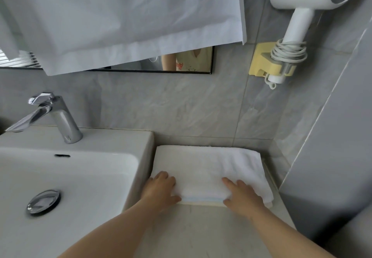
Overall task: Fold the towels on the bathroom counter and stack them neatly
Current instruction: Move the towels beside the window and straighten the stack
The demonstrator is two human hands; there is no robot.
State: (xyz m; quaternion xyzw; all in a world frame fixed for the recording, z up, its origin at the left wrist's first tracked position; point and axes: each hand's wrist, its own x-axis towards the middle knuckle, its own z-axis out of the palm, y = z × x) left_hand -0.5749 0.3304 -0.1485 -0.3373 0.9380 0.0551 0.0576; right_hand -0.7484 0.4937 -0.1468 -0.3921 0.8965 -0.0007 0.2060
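Sink basin [84, 177] at far left. The folded white towel [207, 165] lies just right of it on the counter [201, 229], back edge near the wall. My left hand [161, 189] rests flat on its near-left corner, fingers relaxed and gripping nothing. My right hand [243, 196] presses the near-right part, fingers spread. Step judged: flattening a finished fold. Next: square the edges before stacking.

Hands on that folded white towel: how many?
2. The left hand lies on the folded white towel near the sink; the right hand lies on its near right side. No others visible.
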